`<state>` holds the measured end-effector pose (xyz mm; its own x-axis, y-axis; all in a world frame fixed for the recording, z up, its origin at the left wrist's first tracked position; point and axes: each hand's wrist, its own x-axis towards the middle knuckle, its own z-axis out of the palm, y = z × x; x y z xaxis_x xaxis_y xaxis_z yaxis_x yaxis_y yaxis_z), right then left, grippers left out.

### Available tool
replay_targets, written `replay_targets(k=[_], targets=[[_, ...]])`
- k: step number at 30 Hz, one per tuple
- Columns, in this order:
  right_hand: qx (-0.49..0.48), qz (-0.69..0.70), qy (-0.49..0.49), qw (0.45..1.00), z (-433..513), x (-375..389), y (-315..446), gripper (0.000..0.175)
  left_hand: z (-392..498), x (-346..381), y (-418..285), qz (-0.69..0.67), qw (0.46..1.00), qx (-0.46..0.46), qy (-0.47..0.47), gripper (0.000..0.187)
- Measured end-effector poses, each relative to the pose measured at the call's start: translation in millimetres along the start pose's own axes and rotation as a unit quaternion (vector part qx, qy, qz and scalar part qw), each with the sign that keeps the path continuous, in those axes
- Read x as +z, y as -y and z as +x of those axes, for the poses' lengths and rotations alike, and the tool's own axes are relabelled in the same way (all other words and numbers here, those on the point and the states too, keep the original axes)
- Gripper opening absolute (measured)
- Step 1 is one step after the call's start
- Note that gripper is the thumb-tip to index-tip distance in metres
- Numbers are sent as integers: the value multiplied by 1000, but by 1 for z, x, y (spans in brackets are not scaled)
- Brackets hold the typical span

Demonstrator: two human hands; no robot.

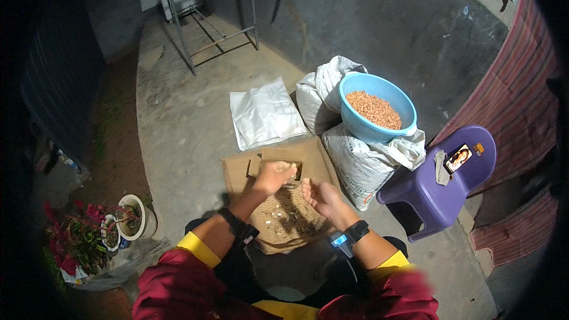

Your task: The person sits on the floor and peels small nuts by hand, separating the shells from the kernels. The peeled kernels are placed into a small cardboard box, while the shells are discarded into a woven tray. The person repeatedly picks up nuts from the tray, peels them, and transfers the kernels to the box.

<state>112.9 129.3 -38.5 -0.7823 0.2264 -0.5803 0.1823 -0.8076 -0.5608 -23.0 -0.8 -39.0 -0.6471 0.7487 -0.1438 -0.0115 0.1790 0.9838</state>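
My left hand (pixel 273 178), its fingers curled and blurred, is over the near side of a small open cardboard box (pixel 306 168). Something pale shows at its fingertips, too small to make out. To the right, apart from it, my right hand (pixel 324 198) is raised with bent fingers; whether it holds anything is unclear. Beneath both hands lies a tan ribbed mat, perhaps flattened cardboard or sacking (pixel 326 151), with small pale bits (pixel 279 214) scattered on its near part. The box's inside is mostly hidden by my left hand.
A blue plastic basin (pixel 406 106) of what look like shelled peanuts (pixel 374 109) rests on full white woven sacks (pixel 355 169). A folded white sack (pixel 266 113) lies beyond the mat. A purple chair (pixel 431 200) holds a lit phone (pixel 458 160). Potted plants (pixel 149 224) stand left; a metal frame (pixel 178 31) stands behind.
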Motion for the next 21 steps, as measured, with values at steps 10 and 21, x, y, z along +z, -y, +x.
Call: replay_targets(k=[10,21], targets=[[-175,-302,-6,937,-5,7,-4,17,10,2,-9,-368,900,-231,18,66],[-448,-554,20,702,-15,20,0,21,-12,16,-14,-384,900,-176,109,52]])
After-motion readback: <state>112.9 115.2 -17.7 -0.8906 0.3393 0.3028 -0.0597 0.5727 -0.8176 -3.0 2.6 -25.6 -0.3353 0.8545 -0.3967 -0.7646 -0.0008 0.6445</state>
